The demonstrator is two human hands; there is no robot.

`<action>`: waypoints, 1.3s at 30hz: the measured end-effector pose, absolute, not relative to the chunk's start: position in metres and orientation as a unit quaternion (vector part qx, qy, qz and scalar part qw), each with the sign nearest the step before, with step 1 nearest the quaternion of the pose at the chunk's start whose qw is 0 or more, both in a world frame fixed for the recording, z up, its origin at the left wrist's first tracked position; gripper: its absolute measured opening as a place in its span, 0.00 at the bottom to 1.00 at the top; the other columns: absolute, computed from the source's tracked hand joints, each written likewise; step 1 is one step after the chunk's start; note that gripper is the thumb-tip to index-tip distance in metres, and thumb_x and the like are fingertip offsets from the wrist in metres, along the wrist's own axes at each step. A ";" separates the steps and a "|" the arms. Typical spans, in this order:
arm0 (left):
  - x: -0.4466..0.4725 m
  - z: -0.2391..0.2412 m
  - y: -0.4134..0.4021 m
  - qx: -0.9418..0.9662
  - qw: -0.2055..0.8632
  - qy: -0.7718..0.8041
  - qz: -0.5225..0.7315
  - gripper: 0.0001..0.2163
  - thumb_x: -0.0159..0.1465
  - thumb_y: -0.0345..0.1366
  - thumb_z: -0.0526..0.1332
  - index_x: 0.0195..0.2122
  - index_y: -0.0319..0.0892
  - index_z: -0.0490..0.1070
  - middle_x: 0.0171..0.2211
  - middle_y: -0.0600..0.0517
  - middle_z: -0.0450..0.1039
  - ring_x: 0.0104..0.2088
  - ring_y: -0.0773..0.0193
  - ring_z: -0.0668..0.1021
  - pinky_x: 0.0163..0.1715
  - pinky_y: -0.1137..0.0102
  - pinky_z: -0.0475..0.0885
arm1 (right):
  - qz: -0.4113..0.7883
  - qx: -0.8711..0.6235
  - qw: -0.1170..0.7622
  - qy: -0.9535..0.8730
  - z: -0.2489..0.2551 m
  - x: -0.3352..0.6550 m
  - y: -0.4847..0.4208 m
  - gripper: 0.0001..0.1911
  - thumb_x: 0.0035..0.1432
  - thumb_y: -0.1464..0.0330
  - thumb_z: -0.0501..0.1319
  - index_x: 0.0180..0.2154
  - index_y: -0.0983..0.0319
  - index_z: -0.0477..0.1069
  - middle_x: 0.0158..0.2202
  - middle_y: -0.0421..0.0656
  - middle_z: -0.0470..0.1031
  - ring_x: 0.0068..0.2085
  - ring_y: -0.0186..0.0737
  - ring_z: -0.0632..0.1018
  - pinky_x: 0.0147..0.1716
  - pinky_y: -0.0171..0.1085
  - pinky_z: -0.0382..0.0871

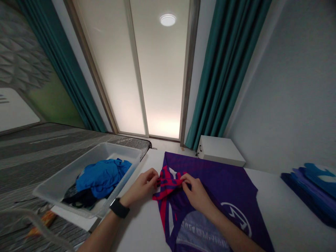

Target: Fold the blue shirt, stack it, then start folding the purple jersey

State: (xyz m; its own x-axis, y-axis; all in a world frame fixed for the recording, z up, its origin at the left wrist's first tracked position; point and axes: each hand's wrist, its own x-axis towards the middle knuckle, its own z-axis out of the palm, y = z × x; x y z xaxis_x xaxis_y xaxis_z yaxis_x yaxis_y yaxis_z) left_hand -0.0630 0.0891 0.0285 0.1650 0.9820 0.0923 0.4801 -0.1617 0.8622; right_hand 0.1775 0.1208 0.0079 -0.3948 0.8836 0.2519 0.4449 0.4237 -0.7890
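Note:
A dark purple sports shirt (225, 185) with red and white side patterning lies spread on the white table. Both of my hands grip its red-and-purple striped sleeve (168, 183), which is bunched up and folded over near the shirt's left edge. My left hand (144, 183), with a dark watch on the wrist, pinches the sleeve's left side. Fingers of my right hand (193, 189) pinch its right side. My right forearm crosses over the shirt, hiding part of the printed grey panel (199, 231) and of the white round logo (240, 218).
Left of the shirt, a clear plastic bin (47, 190) holds crumpled blue and black clothes. A stack of folded clothes (312, 192) lies on the table (278, 206) at the right. Beyond the table stands a small white cabinet (220, 148). A grey bed (23, 157) extends along the left.

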 end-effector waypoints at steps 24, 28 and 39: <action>-0.034 0.018 0.188 0.843 0.137 0.492 0.169 0.17 0.56 0.28 0.54 0.44 0.44 0.75 0.44 0.47 0.75 0.48 0.52 0.74 0.52 0.56 0.63 | 0.359 -0.437 0.343 -0.750 0.003 0.190 0.140 0.14 0.55 0.76 0.50 0.29 0.58 0.73 0.35 0.42 0.76 0.56 0.49 0.70 0.60 0.52 0.52; -0.044 0.018 0.188 0.821 0.143 0.511 0.210 0.08 0.54 0.31 0.56 0.31 0.43 0.73 0.36 0.48 0.72 0.41 0.54 0.74 0.47 0.60 0.66 | 0.332 -0.423 0.369 -0.758 0.002 0.195 0.147 0.12 0.56 0.76 0.51 0.28 0.60 0.71 0.33 0.41 0.72 0.42 0.42 0.75 0.49 0.43 0.65; -0.068 -0.004 0.177 0.737 0.173 0.567 0.325 0.07 0.62 0.33 0.52 0.35 0.40 0.70 0.32 0.51 0.73 0.32 0.62 0.75 0.33 0.70 0.68 | 0.183 -0.383 0.240 -0.873 0.013 0.186 0.115 0.17 0.63 0.78 0.50 0.46 0.58 0.71 0.41 0.42 0.74 0.45 0.40 0.73 0.46 0.40 0.63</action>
